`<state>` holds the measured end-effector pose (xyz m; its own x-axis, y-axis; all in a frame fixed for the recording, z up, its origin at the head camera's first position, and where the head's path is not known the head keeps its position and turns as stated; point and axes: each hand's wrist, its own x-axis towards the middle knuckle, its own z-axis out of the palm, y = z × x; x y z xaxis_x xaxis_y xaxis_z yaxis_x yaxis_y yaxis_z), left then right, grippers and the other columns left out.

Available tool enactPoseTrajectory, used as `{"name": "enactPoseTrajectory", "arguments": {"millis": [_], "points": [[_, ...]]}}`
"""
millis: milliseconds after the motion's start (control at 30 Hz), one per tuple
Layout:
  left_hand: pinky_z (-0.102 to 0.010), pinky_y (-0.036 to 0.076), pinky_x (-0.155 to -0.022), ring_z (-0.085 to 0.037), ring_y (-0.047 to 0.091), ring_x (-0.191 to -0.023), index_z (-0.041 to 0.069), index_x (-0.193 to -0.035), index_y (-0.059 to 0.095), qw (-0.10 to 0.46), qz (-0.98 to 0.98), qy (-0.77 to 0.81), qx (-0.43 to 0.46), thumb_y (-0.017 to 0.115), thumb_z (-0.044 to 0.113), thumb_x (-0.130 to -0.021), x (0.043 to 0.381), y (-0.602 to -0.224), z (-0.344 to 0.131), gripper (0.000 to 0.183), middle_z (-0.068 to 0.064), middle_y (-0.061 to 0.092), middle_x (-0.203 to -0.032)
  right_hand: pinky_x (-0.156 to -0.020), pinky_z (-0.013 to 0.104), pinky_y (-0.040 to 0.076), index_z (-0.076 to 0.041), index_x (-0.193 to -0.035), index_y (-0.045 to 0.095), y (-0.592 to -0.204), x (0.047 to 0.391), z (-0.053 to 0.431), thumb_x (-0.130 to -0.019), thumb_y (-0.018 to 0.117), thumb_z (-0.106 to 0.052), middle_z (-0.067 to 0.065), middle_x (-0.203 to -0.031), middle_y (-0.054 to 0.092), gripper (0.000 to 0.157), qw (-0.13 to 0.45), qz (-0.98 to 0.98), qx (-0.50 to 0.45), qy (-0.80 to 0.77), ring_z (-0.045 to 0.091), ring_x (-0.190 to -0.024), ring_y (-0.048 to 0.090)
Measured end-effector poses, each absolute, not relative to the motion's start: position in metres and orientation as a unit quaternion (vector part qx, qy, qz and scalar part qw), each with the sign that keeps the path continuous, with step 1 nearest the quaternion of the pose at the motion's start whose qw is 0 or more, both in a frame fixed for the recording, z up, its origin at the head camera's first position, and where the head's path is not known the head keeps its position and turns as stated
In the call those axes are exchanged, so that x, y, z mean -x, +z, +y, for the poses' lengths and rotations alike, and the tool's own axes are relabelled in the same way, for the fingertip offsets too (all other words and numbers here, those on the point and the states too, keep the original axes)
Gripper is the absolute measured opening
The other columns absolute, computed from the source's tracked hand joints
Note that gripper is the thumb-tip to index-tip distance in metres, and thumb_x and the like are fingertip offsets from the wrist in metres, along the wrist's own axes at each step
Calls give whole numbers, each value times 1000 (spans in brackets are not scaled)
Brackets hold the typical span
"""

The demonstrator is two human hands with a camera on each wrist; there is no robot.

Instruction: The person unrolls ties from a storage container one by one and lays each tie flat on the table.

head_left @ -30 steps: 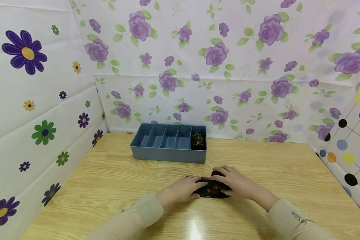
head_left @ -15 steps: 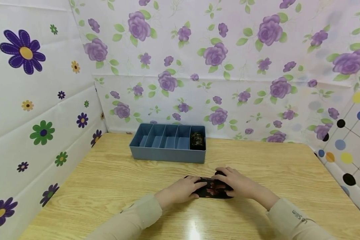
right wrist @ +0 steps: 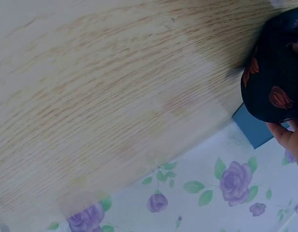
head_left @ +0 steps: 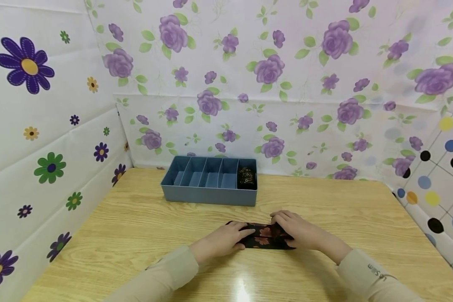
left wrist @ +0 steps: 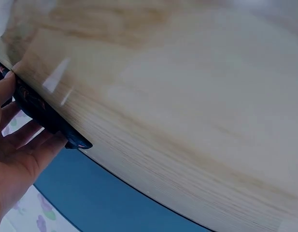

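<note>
A folded black cloth [head_left: 263, 237] printed with orange-red flowers lies on the table between the two hands. Its exact kind is not clear. My left hand [head_left: 220, 240] holds its left end, thumb at the near edge and fingers at the far edge. In the left wrist view the cloth [left wrist: 40, 108] spans from thumb to fingertips. My right hand [head_left: 301, 231] grips the right end, which it partly covers. The right wrist view shows that end of the cloth [right wrist: 274, 82] bulging and rounded, with part of the right hand [right wrist: 294, 142] at its edge.
A blue-grey divided box [head_left: 207, 195] stands behind the hands, near the back of the wooden table [head_left: 136, 218]. Its rightmost compartment holds a black bundle with gold pattern [head_left: 246, 177]. Flower-printed sheets [head_left: 211, 54] hang behind and at the left.
The hands have moved slightly apart, left hand leftward and right hand rightward. More of the flowered cloth shows between them. The raised dark part under the right fingers is less visible.
</note>
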<state>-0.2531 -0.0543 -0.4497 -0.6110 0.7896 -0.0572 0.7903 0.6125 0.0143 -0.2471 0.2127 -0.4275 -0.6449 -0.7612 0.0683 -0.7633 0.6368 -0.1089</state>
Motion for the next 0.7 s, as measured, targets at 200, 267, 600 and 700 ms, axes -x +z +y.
{"name": "enactPoseTrajectory", "arguments": {"millis": [200,267,600,700], "points": [[-37,44,-104,-23,47,-129,20,-144,41,26,895,13,-445,54,35,-95,255,-450,-63,53,-8,47,-141,-89,49,49,-10,-125,55,-429,248,211,-79,75,-10,16,-129,49,50,41,-894,-445,43,30,-112,51],[-36,44,-104,-23,46,-129,20,-144,41,26,895,19,-445,55,34,-95,255,-451,-66,52,-8,47,-141,-88,49,49,-11,-121,56,-429,248,211,-78,76,-9,17,-129,48,47,44,-893,-447,44,31,-111,51],[-35,45,-102,-23,49,-126,18,-142,45,26,894,38,-445,58,31,-93,254,-448,-77,52,-9,50,-136,-91,48,48,-11,-118,51,-433,250,211,-78,77,-11,13,-129,49,47,29,-897,-437,68,29,-110,52],[-36,46,-102,-23,50,-124,17,-141,45,28,893,42,-447,59,31,-93,255,-447,-79,52,-9,51,-135,-88,46,50,-10,-125,52,-434,251,212,-79,76,-13,13,-128,49,52,31,-897,-437,67,28,-109,52]]}}
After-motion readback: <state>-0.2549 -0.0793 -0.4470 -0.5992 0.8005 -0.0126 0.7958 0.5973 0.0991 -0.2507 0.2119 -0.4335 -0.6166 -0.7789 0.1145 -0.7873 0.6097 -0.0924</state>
